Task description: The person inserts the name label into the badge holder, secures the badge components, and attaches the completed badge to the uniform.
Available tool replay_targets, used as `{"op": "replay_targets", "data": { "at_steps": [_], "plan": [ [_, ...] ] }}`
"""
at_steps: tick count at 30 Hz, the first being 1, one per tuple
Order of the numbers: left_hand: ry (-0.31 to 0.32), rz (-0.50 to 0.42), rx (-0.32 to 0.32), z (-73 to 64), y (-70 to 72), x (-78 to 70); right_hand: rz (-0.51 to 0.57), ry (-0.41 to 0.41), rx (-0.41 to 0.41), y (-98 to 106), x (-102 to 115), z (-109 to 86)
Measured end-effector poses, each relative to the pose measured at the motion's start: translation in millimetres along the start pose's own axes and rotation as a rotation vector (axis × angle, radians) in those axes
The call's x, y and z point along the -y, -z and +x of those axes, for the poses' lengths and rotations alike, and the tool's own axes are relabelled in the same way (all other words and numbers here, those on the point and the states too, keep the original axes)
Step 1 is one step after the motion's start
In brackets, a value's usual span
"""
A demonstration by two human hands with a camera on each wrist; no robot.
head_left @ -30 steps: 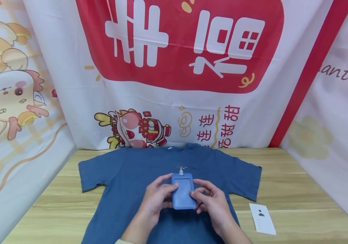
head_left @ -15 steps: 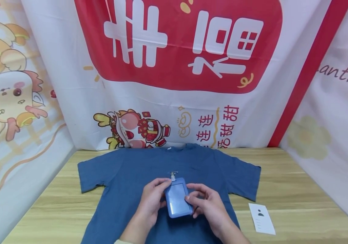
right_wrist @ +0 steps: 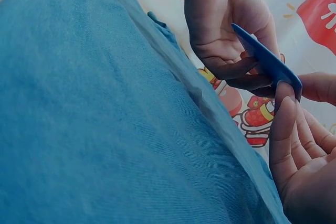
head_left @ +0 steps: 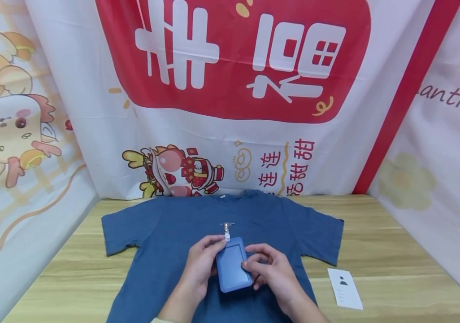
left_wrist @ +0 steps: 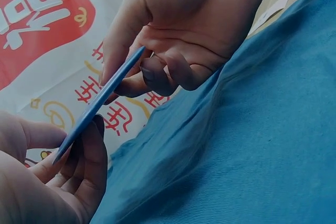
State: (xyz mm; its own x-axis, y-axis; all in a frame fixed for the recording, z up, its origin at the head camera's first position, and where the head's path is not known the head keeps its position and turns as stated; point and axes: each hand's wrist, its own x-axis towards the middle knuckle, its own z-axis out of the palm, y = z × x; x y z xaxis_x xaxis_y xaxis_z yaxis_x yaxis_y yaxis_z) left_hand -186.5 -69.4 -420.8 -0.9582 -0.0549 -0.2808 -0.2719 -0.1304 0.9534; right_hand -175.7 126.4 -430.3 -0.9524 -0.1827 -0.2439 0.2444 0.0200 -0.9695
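A blue badge holder (head_left: 233, 264) with a clear window is held above the T-shirt between both hands, slightly tilted. From its top rises a metal clip on a clear strap (head_left: 227, 231). My left hand (head_left: 201, 264) pinches the upper left edge, thumb near the strap and fingers behind. On the opposite side my right hand (head_left: 269, 269) pinches the right edge, its thumb over the front. Seen edge-on in the left wrist view, the badge holder (left_wrist: 97, 103) is thin, with fingers on both its faces. The right wrist view shows the holder (right_wrist: 268, 61) likewise gripped from both sides.
A dark blue T-shirt (head_left: 169, 233) lies spread on the wooden table (head_left: 391, 251), its collar toward the back. Right of it lies a white card (head_left: 345, 289) with a printed figure. Printed cloth hangings (head_left: 230, 107) enclose the back and sides.
Both hands have brought the badge holder a little left and toward me, and it has tilted. My left thumb has shifted up from the window to the top corner by the strap.
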Motion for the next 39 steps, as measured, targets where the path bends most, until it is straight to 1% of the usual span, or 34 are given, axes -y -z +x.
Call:
{"op": "replay_targets", "data": {
  "at_steps": [5,11,13,15,17,23,26,30,34,39],
  "plan": [
    [-0.011,0.009,0.002,-1.9,-1.3,-1.9,-0.003,0.007,-0.013,-0.1,-0.8,0.7],
    [-0.039,0.078,0.058,-3.3,-5.0,-4.2,-0.046,0.023,-0.064,-1.5,0.4,0.8],
    [-0.057,0.095,0.062,-3.5,-5.7,-5.1,-0.064,0.032,-0.074,-1.8,0.6,0.7],
    [-0.076,0.106,0.052,-3.8,-5.9,-6.1,-0.077,0.039,-0.076,-2.1,0.2,0.9],
    [-0.089,0.094,0.033,-4.4,-4.9,-7.3,-0.088,0.047,-0.070,-2.5,-0.6,1.1],
    [-0.123,-0.007,-0.010,-8.0,-0.8,-12.5,-0.131,0.074,-0.058,-3.0,-4.5,2.3],
    [-0.133,-0.031,-0.020,-8.6,0.3,-14.6,-0.152,0.084,-0.059,-2.6,-5.4,2.6],
    [-0.140,-0.021,-0.032,-9.0,1.2,-16.3,-0.170,0.085,-0.052,-2.0,-5.3,1.7],
    [-0.165,-0.010,-0.051,-9.7,1.5,-17.1,-0.194,0.100,-0.057,-2.1,-3.8,0.1],
    [-0.212,0.005,-0.049,-13.0,-0.4,-18.2,-0.267,0.163,-0.117,-3.8,1.0,-2.5]
  ]
}}
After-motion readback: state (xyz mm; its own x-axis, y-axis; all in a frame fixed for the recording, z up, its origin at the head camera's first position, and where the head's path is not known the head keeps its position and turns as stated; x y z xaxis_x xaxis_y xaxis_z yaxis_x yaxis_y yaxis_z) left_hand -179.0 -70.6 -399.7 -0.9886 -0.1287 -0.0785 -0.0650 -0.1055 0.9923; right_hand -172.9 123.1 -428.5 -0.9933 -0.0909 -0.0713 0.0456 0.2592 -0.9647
